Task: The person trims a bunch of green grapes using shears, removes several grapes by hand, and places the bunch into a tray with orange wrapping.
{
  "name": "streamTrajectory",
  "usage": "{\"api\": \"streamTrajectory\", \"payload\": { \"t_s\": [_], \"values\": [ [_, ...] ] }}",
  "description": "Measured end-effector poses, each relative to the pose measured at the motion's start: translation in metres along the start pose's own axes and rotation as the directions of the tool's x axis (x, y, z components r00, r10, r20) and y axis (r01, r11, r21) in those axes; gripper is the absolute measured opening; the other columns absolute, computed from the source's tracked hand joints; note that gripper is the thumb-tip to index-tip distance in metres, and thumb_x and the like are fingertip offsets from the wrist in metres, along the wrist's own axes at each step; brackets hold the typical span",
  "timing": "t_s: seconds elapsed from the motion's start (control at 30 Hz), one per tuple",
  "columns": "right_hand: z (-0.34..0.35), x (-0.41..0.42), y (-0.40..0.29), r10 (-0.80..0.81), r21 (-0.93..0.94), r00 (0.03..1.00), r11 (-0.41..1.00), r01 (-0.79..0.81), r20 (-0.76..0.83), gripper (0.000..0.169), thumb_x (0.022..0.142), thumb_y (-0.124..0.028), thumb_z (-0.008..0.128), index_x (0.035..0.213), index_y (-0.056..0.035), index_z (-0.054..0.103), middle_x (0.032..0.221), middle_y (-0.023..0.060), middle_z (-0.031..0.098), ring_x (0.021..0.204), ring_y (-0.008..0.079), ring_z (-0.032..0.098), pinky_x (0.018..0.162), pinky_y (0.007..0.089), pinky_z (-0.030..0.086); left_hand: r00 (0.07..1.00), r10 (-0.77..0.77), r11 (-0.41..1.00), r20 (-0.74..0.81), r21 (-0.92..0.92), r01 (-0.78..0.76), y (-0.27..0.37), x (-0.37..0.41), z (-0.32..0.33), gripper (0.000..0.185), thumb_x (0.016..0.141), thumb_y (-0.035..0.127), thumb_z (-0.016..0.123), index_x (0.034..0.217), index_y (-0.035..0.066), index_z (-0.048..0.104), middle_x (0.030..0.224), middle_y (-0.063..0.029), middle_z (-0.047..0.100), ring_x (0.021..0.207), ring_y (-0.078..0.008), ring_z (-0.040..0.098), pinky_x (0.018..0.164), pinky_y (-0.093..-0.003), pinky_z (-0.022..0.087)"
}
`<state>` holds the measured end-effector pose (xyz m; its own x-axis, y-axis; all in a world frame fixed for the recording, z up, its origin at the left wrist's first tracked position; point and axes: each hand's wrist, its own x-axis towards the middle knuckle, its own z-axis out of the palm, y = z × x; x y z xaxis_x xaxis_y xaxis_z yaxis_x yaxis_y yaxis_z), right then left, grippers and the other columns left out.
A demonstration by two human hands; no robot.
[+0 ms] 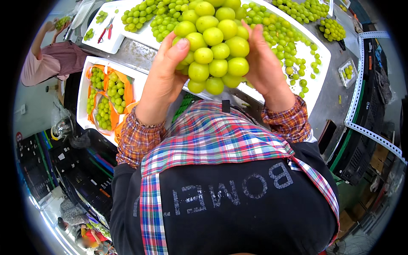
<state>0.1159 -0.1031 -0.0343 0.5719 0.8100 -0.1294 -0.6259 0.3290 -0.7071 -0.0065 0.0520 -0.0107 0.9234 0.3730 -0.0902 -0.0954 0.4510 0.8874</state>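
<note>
A large bunch of green grapes (216,51) is held up close to the camera between both hands. My left hand (167,70) cups its left side, the thumb lying over the front grapes. Against the right side rests my right hand (266,63), its fingers partly hidden behind the fruit. Beyond and below the bunch lies a white foam tray (318,86) with more grape bunches (138,16) and loose grapes (302,83). Red-handled snips (106,30) lie on a smaller white tray (114,46) at the upper left.
Left of me, a white foam box (82,105) holds grapes in orange wrapping. A clear punnet (347,72) with a few grapes and a dark phone-like object (327,135) lie on the metal table (334,98) at right. A co-worker (54,60) stands at upper left; black crates (86,178) are stacked behind.
</note>
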Motion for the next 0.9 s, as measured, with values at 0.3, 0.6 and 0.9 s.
{"api": "streamTrajectory", "payload": {
  "t_s": [0.3,0.6,0.9],
  "values": [
    [-0.041,0.013,0.036,0.051,0.417,0.999,0.908,-0.047,0.001,0.078,0.098,-0.066,0.039,0.147,-0.0062,0.039,0.144,0.0158,0.049,0.131,0.0342,0.05,0.11,0.0504,0.041,0.929,-0.364,0.913,0.069,0.226,0.34,-0.01,0.026,0.008,0.064,0.099,0.054,0.051,0.143,0.007,0.046,0.135,-0.0103,0.057,0.12,-0.0219,0.059,0.097,-0.038,0.051],
    [-0.076,0.013,0.041,-0.09,0.777,0.946,0.596,-0.2,0.312,0.064,0.102,-0.058,0.038,0.14,-0.0083,0.047,0.135,0.0161,0.057,0.122,0.0343,0.057,0.103,0.052,0.048,0.688,0.357,-0.034,0.632,0.745,-0.666,0.005,0.03,0.018,0.055,0.079,0.022,0.078,0.129,0.007,0.06,0.128,-0.0129,0.061,0.114,-0.0343,0.055,0.098,-0.0429,0.046],
    [-0.073,0.003,0.043,-0.009,0.735,0.977,0.661,-0.154,0.213,0.055,0.104,-0.051,0.038,0.136,-0.0083,0.05,0.132,0.0148,0.059,0.118,0.0324,0.06,0.101,0.0497,0.05,0.677,0.331,-0.125,0.658,0.741,-0.66,0.012,0.025,0.038,0.042,0.072,0.004,0.073,0.113,0.005,0.064,0.106,-0.0102,0.064,0.101,-0.0307,0.057,0.09,-0.0397,0.046]
  ]
}}
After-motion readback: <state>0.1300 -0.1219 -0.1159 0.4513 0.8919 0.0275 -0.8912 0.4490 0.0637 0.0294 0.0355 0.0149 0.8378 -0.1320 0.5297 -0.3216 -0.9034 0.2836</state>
